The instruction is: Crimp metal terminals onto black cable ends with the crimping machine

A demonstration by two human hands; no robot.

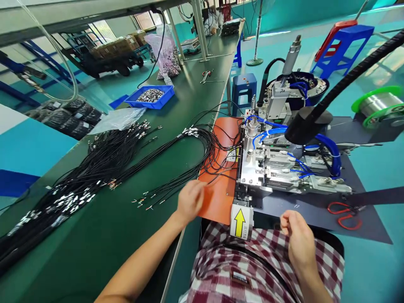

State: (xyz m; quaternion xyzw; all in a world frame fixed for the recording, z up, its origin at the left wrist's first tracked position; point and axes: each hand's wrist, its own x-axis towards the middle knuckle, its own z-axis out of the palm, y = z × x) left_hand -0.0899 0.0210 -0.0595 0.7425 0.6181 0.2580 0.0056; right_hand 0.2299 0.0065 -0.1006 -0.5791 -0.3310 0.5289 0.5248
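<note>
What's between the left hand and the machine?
In the head view, the orange mat lies between the left hand and the machine, with black cables running across its far part.

Has L hand [190,201] out front, farther fwd than R hand [299,237], well apart. Extends L arm [143,256] bare & diag. from bottom edge of view, up twd centre. Holds L wrist [180,219] approx. straight, in line w/ L arm. Has L fingers [199,190] part bent, pointing fwd & a bit R, slightly blurred; can't tell if gripping. Has R arm [312,288] bare, closer in, only lower part in view, angled up & slightly L. Holds R wrist [306,269] nearly straight. Has R fingers [292,219] loosely curled inward; grip unclear too.
</note>
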